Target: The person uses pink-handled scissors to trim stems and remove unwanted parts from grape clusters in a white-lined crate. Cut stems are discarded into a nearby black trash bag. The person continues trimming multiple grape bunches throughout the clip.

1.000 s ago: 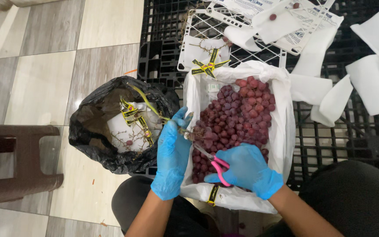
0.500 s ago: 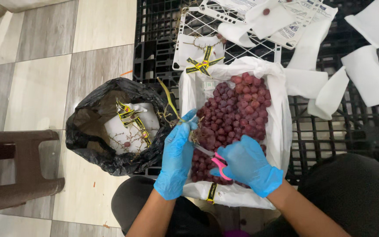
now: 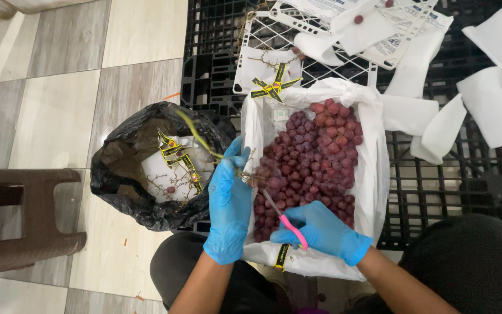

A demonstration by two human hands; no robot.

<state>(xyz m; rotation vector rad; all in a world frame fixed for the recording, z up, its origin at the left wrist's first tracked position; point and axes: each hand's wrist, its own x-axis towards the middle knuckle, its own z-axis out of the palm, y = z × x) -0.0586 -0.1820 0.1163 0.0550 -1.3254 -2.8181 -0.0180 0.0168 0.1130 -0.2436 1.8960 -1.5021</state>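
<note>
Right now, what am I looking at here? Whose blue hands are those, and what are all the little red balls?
The picture comes from a camera worn on a person's head, looking down, so you see what that person sees. The blue hands are the person's own two hands in thin blue gloves.

The left hand pinches a green stem at the edge of a big pile of red grapes. Those are your little red balls. The right hand holds small scissors with pink handles, their blades pointing at the stem.

The grapes lie in a box lined with white plastic, which sits on a black plastic grid. To the left, on the tiled floor, a black bag stands open, with bare stems and scraps inside. White paper pieces lie on the right.
</note>
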